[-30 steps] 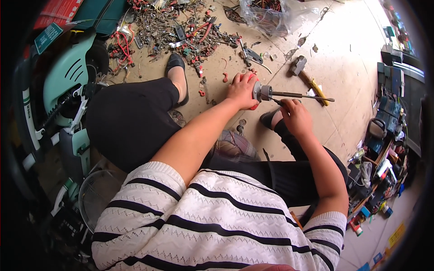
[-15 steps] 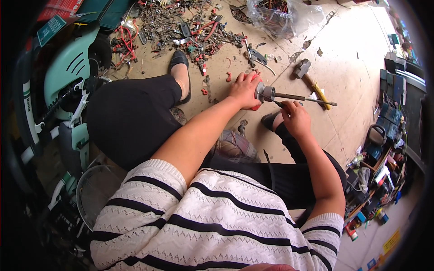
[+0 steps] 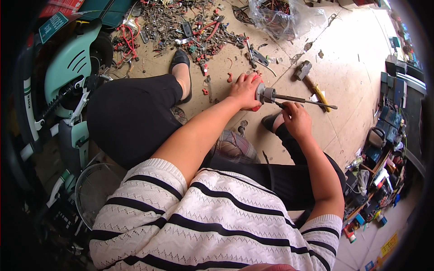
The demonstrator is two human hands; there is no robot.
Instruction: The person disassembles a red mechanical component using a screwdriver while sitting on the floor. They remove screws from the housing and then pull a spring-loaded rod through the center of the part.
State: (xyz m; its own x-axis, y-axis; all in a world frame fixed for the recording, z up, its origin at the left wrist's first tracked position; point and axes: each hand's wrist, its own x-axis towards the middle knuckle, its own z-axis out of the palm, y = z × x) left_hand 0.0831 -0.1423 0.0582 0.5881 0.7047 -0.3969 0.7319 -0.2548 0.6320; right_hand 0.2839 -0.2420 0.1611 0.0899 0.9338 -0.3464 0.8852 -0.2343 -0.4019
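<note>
My left hand (image 3: 245, 91) is closed round a red part with a grey metal collar (image 3: 267, 95), gripping it from the left. A long dark rod (image 3: 294, 98) and a thinner threaded-looking rod stick out of the collar to the right. With bent fingers my right hand (image 3: 296, 119) pinches a thin dark-handled tool (image 3: 280, 105), whose tip meets or nearly meets the collar's lower edge. Its tip is too small to tell its kind. Most of the red body is hidden under my left hand.
Right of the part lies a hammer (image 3: 313, 86) with a yellow handle. Scattered screws and small parts (image 3: 194, 40) cover the far floor, with a clear plastic bag (image 3: 289, 22) beside them. A green scooter (image 3: 72, 58) stands at left; boxes and tools (image 3: 379, 149) line the right.
Both hands stay almost in place. The tool at the collar has shifted very slightly; the left hand's grip is the same.
</note>
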